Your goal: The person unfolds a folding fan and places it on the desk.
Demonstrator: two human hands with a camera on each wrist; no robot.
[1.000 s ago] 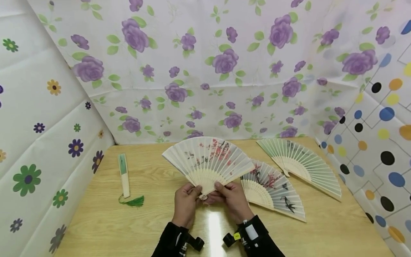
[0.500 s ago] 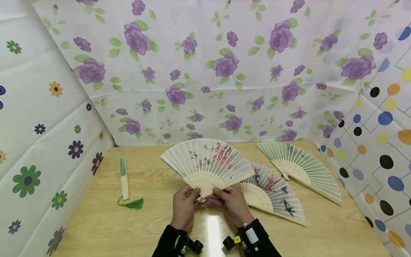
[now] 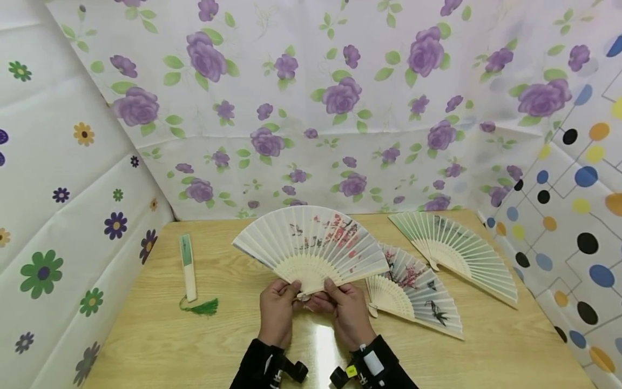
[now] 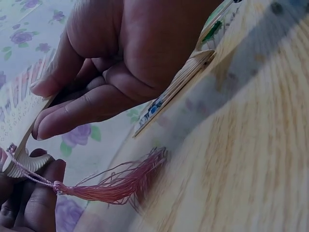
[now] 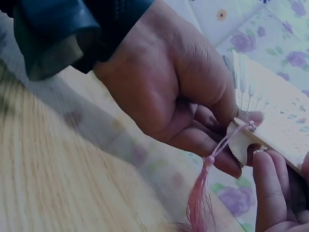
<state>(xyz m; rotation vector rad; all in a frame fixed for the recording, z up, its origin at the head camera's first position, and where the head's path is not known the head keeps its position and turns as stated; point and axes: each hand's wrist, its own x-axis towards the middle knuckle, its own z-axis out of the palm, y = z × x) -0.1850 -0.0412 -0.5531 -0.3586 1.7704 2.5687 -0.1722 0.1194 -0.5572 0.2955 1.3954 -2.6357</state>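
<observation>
A white folding fan with red blossoms is held spread above the table's middle, ribs downward. My left hand pinches its left outer rib near the base between thumb and fingers. On the other side my right hand grips the fan's lower right part, thumb in front. From the fan's pivot end hangs a pink tassel, also in the right wrist view. Just right of my right hand lies a second spread fan, grey-white with red blossoms and dark birds, partly overlapped by the held one.
At the back right a green spread fan lies on the wooden table. A folded green fan with a green tassel lies at the left. Patterned cloths stand around the back and sides.
The held fan has spread a little wider, its left edge reaching further left. My right hand has shifted slightly left; the fans on the table stay put.
</observation>
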